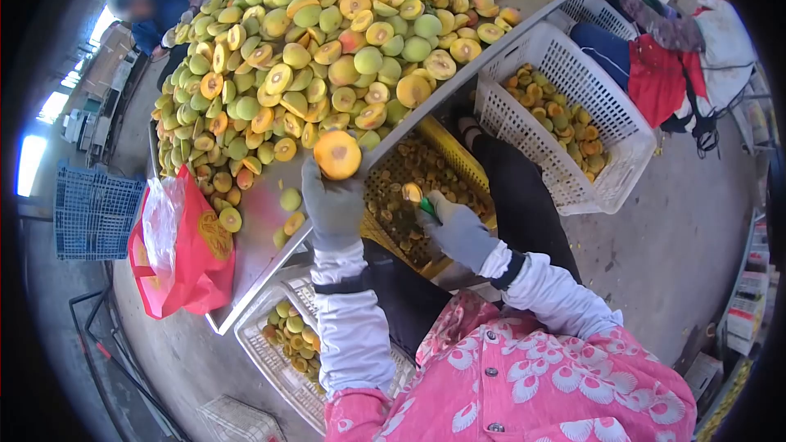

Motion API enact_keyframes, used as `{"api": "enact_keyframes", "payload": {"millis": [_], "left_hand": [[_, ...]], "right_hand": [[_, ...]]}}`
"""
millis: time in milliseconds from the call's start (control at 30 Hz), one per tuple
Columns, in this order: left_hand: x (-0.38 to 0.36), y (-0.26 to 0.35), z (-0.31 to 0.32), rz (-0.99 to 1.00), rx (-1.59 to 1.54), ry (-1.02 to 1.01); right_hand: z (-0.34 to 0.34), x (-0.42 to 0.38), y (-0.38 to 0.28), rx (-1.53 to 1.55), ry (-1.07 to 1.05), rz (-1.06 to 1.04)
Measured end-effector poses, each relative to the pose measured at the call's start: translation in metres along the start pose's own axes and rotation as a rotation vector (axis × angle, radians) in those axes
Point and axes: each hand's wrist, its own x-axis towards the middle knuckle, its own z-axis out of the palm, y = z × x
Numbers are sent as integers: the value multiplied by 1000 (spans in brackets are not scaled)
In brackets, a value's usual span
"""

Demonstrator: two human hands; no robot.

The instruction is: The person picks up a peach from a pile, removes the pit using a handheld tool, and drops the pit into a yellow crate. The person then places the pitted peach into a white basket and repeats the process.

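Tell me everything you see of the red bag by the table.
The red bag looks soft and thin, fabric or plastic, creased and slumped, with its top peaked. A round gold design marks one side, and crumpled clear plastic shows at the opening. It sits at the metal table's left edge, close against some fruit. Neither hand touches it.

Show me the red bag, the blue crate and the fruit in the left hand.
Red bag (193, 260), head view: front side.
Blue crate (94, 214), head view: lattice wall.
Held fruit (337, 155), head view: orange face.
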Motion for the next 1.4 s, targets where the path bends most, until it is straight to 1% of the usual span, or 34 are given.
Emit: {"api": "enact_keyframes", "payload": {"millis": [33, 100, 133, 167, 233, 267, 300, 333, 367, 400, 533, 600, 667, 733, 767, 800, 833, 867, 900, 933, 967, 1000, 1033, 1067, 1100, 1133, 1167, 1200, 1233, 1267, 1300, 1333, 1367, 1400], "left_hand": [[-15, -2, 12, 1, -4, -2], [-36, -7, 33, 441, 1053, -65], [-44, -6, 37, 259, 928, -93], [-51, -7, 40, 265, 915, -108], [-60, -10, 48, -104, 153, -67], [-68, -15, 58, -99, 179, 32], [-73, -18, 61, -96, 167, 22], [-77, -20, 63, 1, 291, 8], [-79, -21, 66, 103, 414, -1], [-83, -22, 69, 76, 350, 51], [-91, -21, 72, 140, 392, 18], [-96, -16, 84, 267, 506, 94], [-99, -12, 90, 257, 444, 95], [-105, -8, 96, 245, 381, 100], [-108, -4, 101, 208, 367, 132], [-111, -2, 102, 171, 354, 164], [-113, 0, 100, 171, 354, 163], [-113, 2, 96, 163, 445, 157], [-110, 4, 93, 158, 535, 147], [-109, 5, 89, 158, 535, 142], [-109, 6, 86, 92, 504, 154], [-109, 7, 84, 27, 474, 167], [-110, 11, 83, 28, 475, 161], [-112, 16, 84, 77, 652, 141], [-111, 17, 87, 136, 817, 101], [-112, 10, 76, 183, 734, 108], [-107, 12, 79, 161, 663, 109], [-98, 3, 68, 143, 587, 128], [-88, -4, 54, 128, 584, 71], [-92, 0, 63, 61, 477, 34], [-79, -7, 38, 70, 536, -175], [-85, -3, 56, 2, 484, -78], [-89, 2, 60, -10, 626, -103], [-87, -1, 58, -23, 611, -66]], "right_hand": [[-15, -7, -20, 64, 47, -51], [-27, -17, -43, 125, 113, -105], [-29, -20, -48, 44, 76, -166], [-32, -22, -53, -41, 39, -222], [-33, -28, -58, -24, 61, -233], [-30, -28, -57, -3, 117, -234], [-27, -30, -55, 19, 169, -233], [-26, -32, -56, 51, 205, -271], [-26, -35, -58, 40, 207, -280], [-24, -38, -61, 40, 222, -270], [-18, -46, -71, 12, 254, -227], [-17, -48, -73, 20, 232, -216], [-15, -51, -74, 30, 215, -207], [-13, -55, -73, 84, 135, -209], [-12, -55, -72, 84, 136, -209], [-12, -56, -70, 156, 98, -244], [-13, -56, -70, 229, 60, -280], [-21, -59, -80, 227, 65, -284], [-32, -62, -92, 397, -151, -54], [-41, -66, -101, 563, -371, 186], [-47, -66, -104, 563, -366, 187], [-53, -66, -105, 677, -496, 229], [-57, -65, -105, 791, -627, 267], [-55, -64, -98, 796, -613, 257], [-52, -61, -83, 941, -789, 79], [-53, -52, -68, 1050, -944, -127], [-45, -40, -53, 941, -970, -449], [-48, -34, -55, 1467, -1296, 343], [-46, -33, -55, 1475, -1299, 359], [-44, -35, -57, 1394, -1185, 341], [-50, -39, -69, 1329, -1131, 477], [-54, -44, -81, 1136, -970, 441], [-51, -43, -75, 1173, -996, 408], [-50, -40, -68, 1227, -1059, 409]]}}
